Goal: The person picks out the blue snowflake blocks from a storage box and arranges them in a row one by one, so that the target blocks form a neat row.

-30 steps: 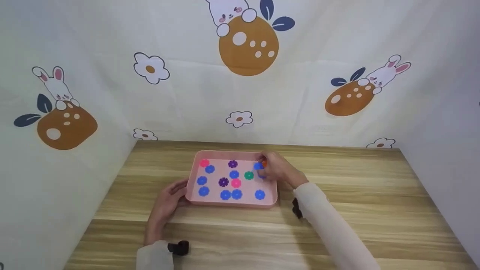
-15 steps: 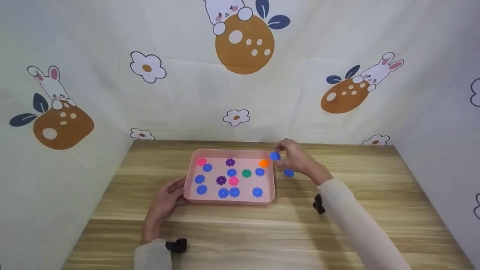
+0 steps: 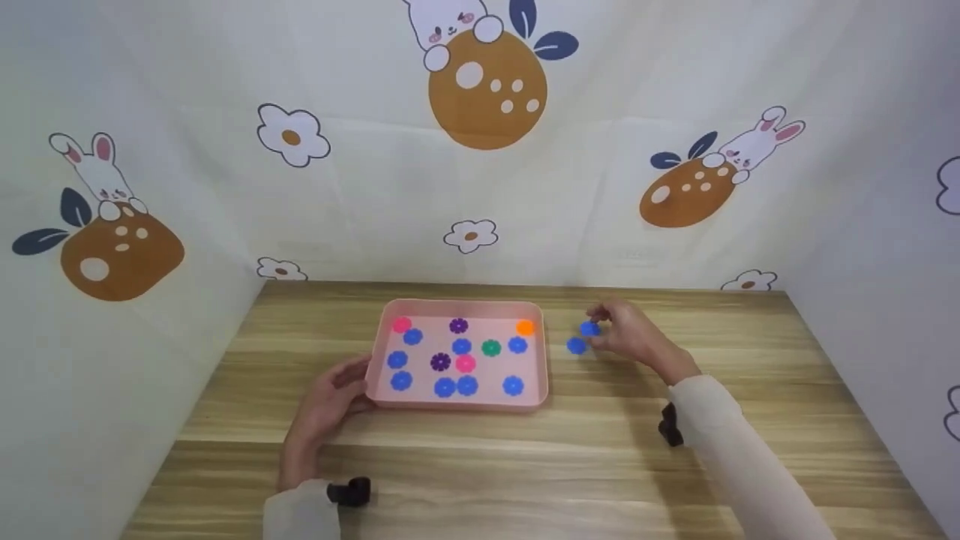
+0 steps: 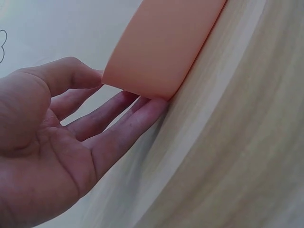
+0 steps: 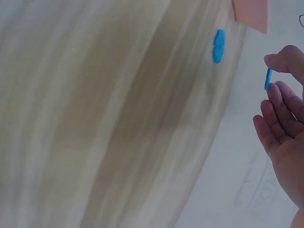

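Note:
A pink tray [image 3: 382, 403] holds several flower-shaped plastic discs, mostly blue, with pink, purple, green and orange ones. At its left end, my left hand [image 3: 330, 401] touches the wall, thumb tip at the rim and fairly straight fingers lower down, as the left wrist view shows. To the right of the tray, my right hand [image 3: 634, 335] pinches a blue flower-shaped disc [image 5: 268, 79] between thumb and index finger, above the table. Another blue disc [image 3: 576, 346] lies on the wood just beside that hand, apart from the tray.
The wooden table [image 3: 480, 472] runs up to a fabric backdrop [image 3: 375, 187] printed with rabbits, oranges and flowers. More light cloth closes off both sides. The orange disc [image 3: 525, 328] lies near the tray's far right corner.
My right hand has come out of the tray with a blue disc and moved right, beside another blue disc on the table. My left hand has stayed at the tray's left end.

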